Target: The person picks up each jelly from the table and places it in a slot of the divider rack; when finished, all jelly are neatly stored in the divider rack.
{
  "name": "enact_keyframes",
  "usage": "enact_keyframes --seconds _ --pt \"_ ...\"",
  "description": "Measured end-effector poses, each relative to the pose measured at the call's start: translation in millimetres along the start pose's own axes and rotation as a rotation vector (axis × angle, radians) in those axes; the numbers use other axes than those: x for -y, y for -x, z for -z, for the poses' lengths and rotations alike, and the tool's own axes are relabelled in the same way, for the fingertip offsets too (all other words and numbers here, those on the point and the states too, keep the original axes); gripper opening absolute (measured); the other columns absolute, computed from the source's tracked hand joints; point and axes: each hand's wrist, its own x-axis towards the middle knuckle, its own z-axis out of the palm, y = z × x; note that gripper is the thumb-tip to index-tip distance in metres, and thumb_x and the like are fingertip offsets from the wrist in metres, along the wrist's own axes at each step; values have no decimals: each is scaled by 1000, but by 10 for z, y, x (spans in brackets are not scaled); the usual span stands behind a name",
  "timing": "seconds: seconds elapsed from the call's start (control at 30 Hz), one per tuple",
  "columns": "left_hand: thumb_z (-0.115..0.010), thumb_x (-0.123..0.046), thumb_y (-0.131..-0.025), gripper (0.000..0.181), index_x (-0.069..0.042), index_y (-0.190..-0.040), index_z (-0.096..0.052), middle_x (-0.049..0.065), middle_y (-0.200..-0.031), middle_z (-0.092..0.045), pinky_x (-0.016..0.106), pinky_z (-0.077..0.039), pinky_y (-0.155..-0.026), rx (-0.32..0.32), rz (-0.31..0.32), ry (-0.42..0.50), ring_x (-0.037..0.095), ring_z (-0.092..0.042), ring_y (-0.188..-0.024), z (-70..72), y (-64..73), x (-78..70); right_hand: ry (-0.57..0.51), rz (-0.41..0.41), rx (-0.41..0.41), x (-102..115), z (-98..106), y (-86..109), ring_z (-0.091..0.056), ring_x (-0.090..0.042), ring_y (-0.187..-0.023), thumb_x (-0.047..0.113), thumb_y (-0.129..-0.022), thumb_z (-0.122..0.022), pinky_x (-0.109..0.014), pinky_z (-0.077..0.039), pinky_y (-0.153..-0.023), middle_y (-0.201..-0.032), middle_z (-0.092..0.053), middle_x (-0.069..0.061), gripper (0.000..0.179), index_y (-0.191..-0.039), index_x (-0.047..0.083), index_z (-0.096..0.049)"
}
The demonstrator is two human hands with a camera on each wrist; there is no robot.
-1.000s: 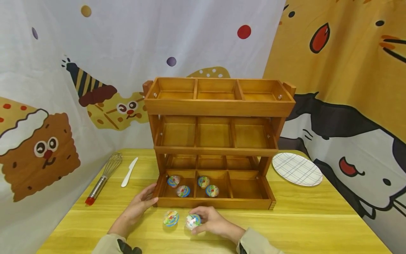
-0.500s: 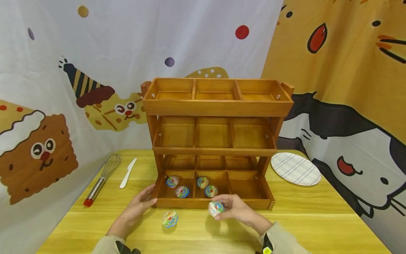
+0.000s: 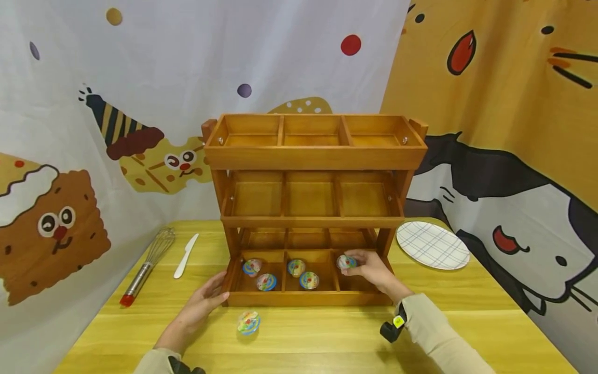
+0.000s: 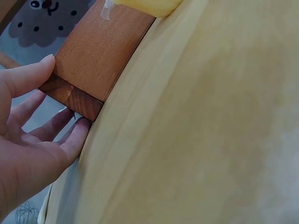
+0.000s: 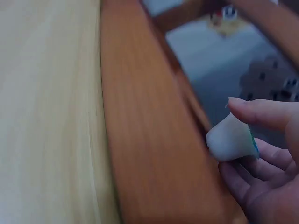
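Note:
A three-tier wooden rack stands on the table, each tier divided into three compartments. My right hand pinches a jelly cup over the bottom tier's right compartment; in the right wrist view, the pale cup sits between thumb and fingers. My left hand holds the rack's lower left corner, with the thumb at the front board and the fingers around its end. Two jelly cups lie in the left compartment and two more in the middle one. Another jelly cup rests on the table in front.
Left of the rack lie a whisk with a red-tipped handle and a white knife. On the right is a white checked plate. Cartoon-printed curtains hang behind the wooden table.
My right hand has lifted a jelly cup off the table in front and carried it right and forward, over the right compartment. My left hand stays at the rack's corner.

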Motion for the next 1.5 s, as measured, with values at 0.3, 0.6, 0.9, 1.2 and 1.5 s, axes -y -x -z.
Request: enact_keyframes --seconds 0.3,0.6,0.9,1.2,1.5 --pt "-58 -16 -84 67 -11 -140 -22 15 -147 -19 51 -22 -107 -18 5 21 35 -19 -133 -10 -9 45 -8 -61 -58 -260 -55 -218 -57 -15 -87 10 -68 -74 -30 -47 -76 -106 -59 -16 53 -115 -1 -53" --pt "-57 -15 -85 65 -11 -140 -22 14 -146 -21 51 -23 -107 -33 -4 21 33 -21 -132 -1 -11 44 -41 -80 -42 -293 -77 -257 -56 -16 -85 6 -68 -74 -27 -48 -73 -104 -58 -17 53 -115 -1 -51" --pt "-57 -17 -85 65 -11 -140 -22 16 -146 -20 53 -21 -107 -25 2 6 36 -18 -134 7 -2 41 -44 -58 -31 -301 -95 -289 -56 -16 -86 5 -68 -73 -25 -47 -72 -104 -57 -19 55 -116 -4 -49" --pt "-57 -16 -85 64 -12 -139 -25 17 -144 -22 54 -24 -105 -43 2 0 37 -21 -132 -12 1 40 -2 -61 -66 -290 -66 -260 -56 -23 -95 13 -68 -75 -29 -48 -76 -110 -57 -18 55 -116 0 -51" --pt "-58 -16 -84 64 -12 -139 -25 17 -144 -23 52 -25 -105 -50 8 9 37 -22 -132 -10 -2 47 -37 -17 -129 -233 104 5 -51 -32 -111 21 -76 -69 -38 -47 -88 -122 -51 -23 55 -122 -1 -46"
